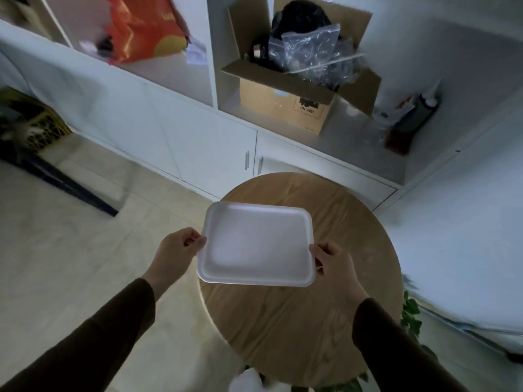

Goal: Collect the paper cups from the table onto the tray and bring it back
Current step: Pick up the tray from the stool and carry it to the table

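Head view: frame soft and dim, edges blurred, especially the upper left, where an orange bag [141, 26] on the shelf is smeared. No paper cups can be made out on the round wooden table [305, 321]; its near edge runs out of frame at the bottom, where a white blurred shape and some green leaves are too indistinct to identify. The white foam tray [256, 244] is rectangular with rounded corners and a raised rim, its inside bare; it is held roughly level above the far-left part of the table, its left corner overhanging the table's edge. Whether it touches the table cannot be told. Left hand [177, 247] grips the tray's left short edge, fingers [195, 241] curled and pinching the rim; right hand [334, 263] does the same on the right short edge, thumb on top of the rim. Both forearms in dark sleeves reach forward from the bottom corners. Beyond the table, a white cabinet carries an open cardboard box [285, 106] stuffed with clear plastic bags and dark items.
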